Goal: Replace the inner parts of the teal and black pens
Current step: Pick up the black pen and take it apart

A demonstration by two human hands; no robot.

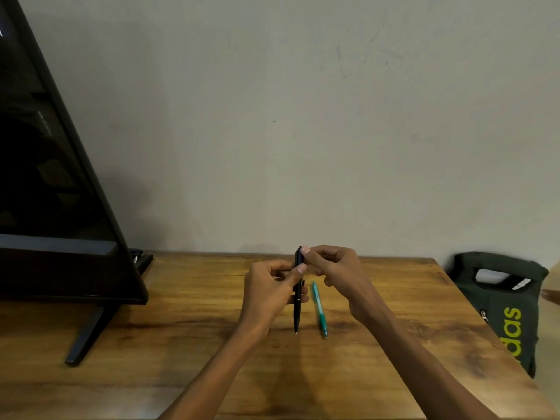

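Black pen (298, 298) upright, pinched by both hands' grips; teal pen (319, 310) lies just right.

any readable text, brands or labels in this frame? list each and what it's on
"das" in yellow-green letters on the dark bag at the table's right edge; earlier letters of the word are cut off by the table.
White tag inside the bag's handle opening: too small to read.
Black pen, teal pen, dark screen: no print legible.

monitor (60, 177) left | pens (319, 310) centre on table (181, 344) | bag (509, 307) right
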